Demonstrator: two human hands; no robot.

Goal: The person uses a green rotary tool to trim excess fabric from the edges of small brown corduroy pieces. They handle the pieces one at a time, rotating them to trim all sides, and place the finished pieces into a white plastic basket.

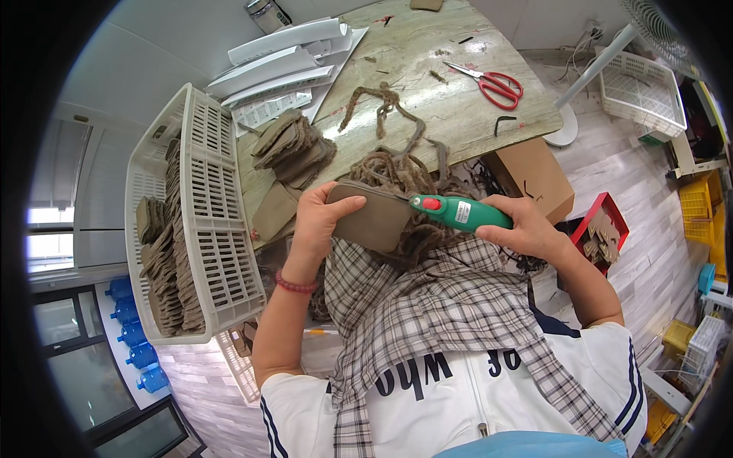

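My left hand (314, 217) pinches the near-left edge of a flat brown panel (372, 223) with rounded corners, thumb on top. In my right hand (527, 225) is a green handheld electric trimmer (472, 214) with a red button. The trimmer's head meets the panel's upper right corner; the blade is too small to make out. Behind and below the panel lies a tangled heap of fuzzy brown trimmings (393, 164), partly hidden by the panel and spilling over the table edge. A stack of similar brown panels (294, 153) sits left of the heap.
At left, a white slotted crate (224, 229) holds rows of brown panels (172, 259). Red-handled scissors (496, 86) and a black hex key (504, 122) lie on the table (427, 38). White papers (286, 69) are at its far left. A cardboard box (538, 179) and red box (620, 214) stand right.
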